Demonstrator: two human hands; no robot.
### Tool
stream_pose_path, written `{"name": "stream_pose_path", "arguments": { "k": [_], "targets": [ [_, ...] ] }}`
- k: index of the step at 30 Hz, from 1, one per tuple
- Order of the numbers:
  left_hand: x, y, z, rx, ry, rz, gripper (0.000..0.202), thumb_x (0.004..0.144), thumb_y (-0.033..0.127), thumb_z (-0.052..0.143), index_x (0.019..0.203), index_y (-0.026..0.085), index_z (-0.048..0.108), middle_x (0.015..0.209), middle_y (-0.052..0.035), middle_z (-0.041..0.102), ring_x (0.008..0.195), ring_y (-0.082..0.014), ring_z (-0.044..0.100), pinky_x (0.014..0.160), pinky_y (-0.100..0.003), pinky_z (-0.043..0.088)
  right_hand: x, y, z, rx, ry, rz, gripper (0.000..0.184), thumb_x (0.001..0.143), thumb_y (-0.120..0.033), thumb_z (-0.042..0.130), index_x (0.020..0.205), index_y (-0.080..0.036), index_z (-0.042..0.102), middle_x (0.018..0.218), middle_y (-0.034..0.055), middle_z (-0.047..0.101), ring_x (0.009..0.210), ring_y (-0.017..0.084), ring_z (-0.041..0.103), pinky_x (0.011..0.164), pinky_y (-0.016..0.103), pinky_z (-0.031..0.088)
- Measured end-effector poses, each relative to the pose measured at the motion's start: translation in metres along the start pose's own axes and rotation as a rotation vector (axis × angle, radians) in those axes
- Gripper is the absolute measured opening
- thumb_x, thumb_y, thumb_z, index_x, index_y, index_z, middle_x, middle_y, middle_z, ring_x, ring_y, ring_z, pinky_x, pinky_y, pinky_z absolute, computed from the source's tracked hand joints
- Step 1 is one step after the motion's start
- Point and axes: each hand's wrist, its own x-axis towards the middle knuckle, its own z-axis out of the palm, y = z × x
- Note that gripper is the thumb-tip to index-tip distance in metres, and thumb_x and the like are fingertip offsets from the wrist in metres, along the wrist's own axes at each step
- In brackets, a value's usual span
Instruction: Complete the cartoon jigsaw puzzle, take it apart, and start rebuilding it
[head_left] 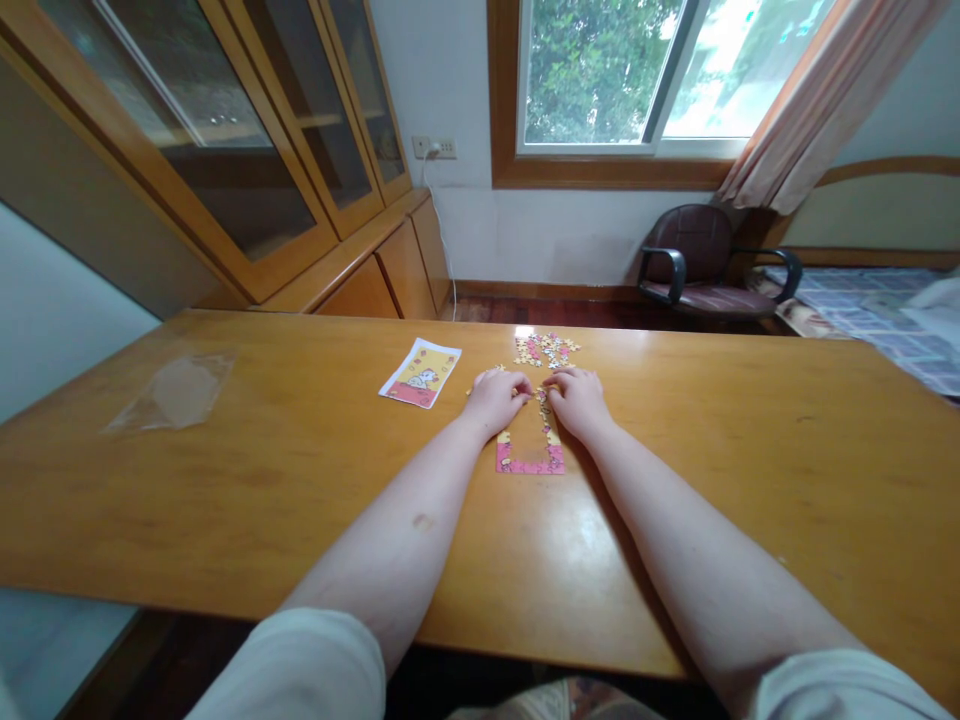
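A small jigsaw puzzle frame, pink and yellow with only its border joined, lies on the wooden table in front of me. My left hand rests at the frame's upper left with fingers curled, pinching small pieces. My right hand sits at the upper right, fingers also curled on pieces near the top edge. The two hands almost touch. A heap of loose puzzle pieces lies just beyond them. A picture card showing the puzzle's image lies to the left.
An empty clear plastic bag lies at the table's far left. Wooden glass-door cabinets stand along the left wall. A dark armchair sits under the window, and a bed is at the right.
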Motion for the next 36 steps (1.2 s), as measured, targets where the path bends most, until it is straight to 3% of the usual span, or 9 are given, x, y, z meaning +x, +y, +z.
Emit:
{"name": "stream_pose_path", "arguments": {
  "k": [12,21,30,36],
  "targets": [
    [0.0059,-0.0048,0.0048,0.087,0.026,-0.055,0.012,0.082,0.027,0.058,0.087,0.026,0.069,0.092,-0.0011,0.070,0.094,-0.0222,0.057,0.088,-0.037,0.040,-0.0012,-0.0047,-0.0001,-0.002,-0.017,0.009,0.022,0.080,-0.025,0.052,0.084,-0.026,0.074,0.110,0.0026,0.066,0.109,0.024,0.050,0.101,0.045,0.028],
    [0.0046,-0.0050,0.0068,0.135,-0.010,0.033,0.019,0.085,0.030,0.056,0.094,0.031,0.072,0.098,-0.0001,0.071,0.097,-0.0211,0.057,0.089,-0.036,0.039,-0.0007,-0.0029,0.0013,-0.010,-0.016,-0.006,0.023,0.081,-0.026,0.051,0.085,-0.026,0.074,0.109,0.0032,0.066,0.108,0.023,0.051,0.100,0.044,0.030],
    [0.0042,-0.0025,0.0059,0.131,-0.023,-0.003,0.018,0.084,0.031,0.056,0.095,0.027,0.070,0.099,-0.0026,0.069,0.098,-0.0209,0.056,0.091,-0.035,0.039,-0.0007,-0.0053,0.0010,-0.002,-0.019,0.006,0.023,0.081,-0.026,0.051,0.086,-0.025,0.074,0.109,0.0025,0.066,0.109,0.023,0.050,0.101,0.044,0.028],
    [0.0027,-0.0013,0.0022,0.053,0.043,-0.007,0.020,0.085,0.030,0.052,0.092,0.023,0.069,0.096,-0.0040,0.068,0.096,-0.0221,0.057,0.088,-0.036,0.042,-0.0005,-0.0034,0.0011,-0.003,-0.019,-0.005,0.024,0.081,-0.026,0.051,0.085,-0.025,0.074,0.109,0.0033,0.066,0.109,0.024,0.050,0.102,0.045,0.026]
  ]
}}
